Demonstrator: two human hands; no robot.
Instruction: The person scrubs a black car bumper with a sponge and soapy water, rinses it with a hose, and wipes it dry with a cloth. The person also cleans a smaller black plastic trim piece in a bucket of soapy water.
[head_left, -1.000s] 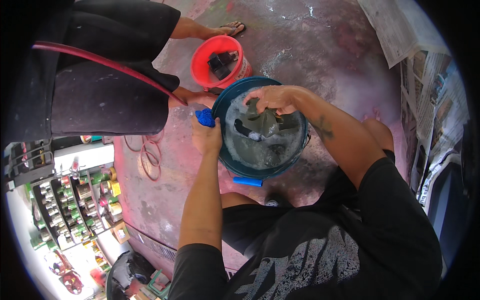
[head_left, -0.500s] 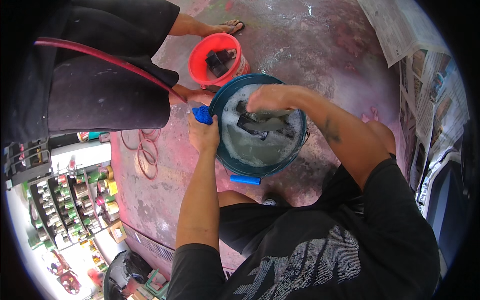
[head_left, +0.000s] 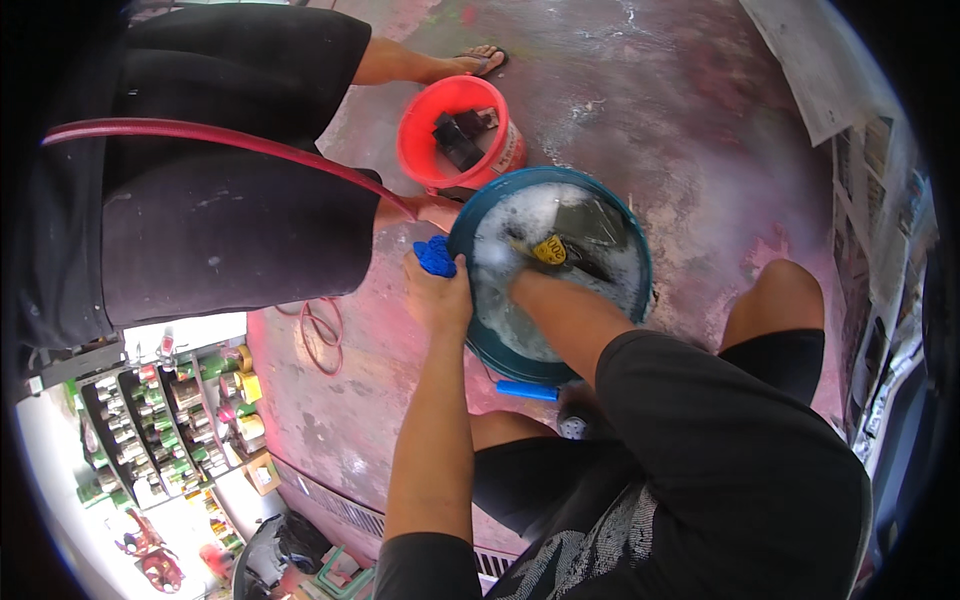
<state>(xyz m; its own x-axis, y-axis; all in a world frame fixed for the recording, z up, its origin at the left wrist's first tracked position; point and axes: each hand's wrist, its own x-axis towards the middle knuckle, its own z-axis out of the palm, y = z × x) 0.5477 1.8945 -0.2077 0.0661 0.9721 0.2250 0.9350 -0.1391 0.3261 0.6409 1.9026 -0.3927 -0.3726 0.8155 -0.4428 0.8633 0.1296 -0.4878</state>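
Observation:
A dark teal bucket point(head_left: 641, 231) of cloudy, foamy water stands in front of me. At its left rim, my left hand point(head_left: 437, 297) is closed round a crumpled blue scrub cloth point(head_left: 435, 257). My right hand point(head_left: 518, 284) is down in the suds; its fingers are hidden, and I cannot tell what they touch. Just beyond it, a yellow sticker point(head_left: 549, 250) shows on a dark piece in the water. A flat dark panel point(head_left: 592, 222) lies partly under the surface toward the bucket's far right side.
A red bucket point(head_left: 512, 146) holding black parts point(head_left: 458, 140) stands behind the teal one. Close on the left is another person's leg point(head_left: 240, 230), with a red hose point(head_left: 230, 140) passing over it. Shelves of small cans point(head_left: 150, 430) stand at lower left; newspaper-covered things point(head_left: 880, 210) line the right.
My right hand has gone lower and nearer to me, into the water. The yellow sticker has come into sight. My left hand keeps the blue cloth at the rim; the whole view has shifted.

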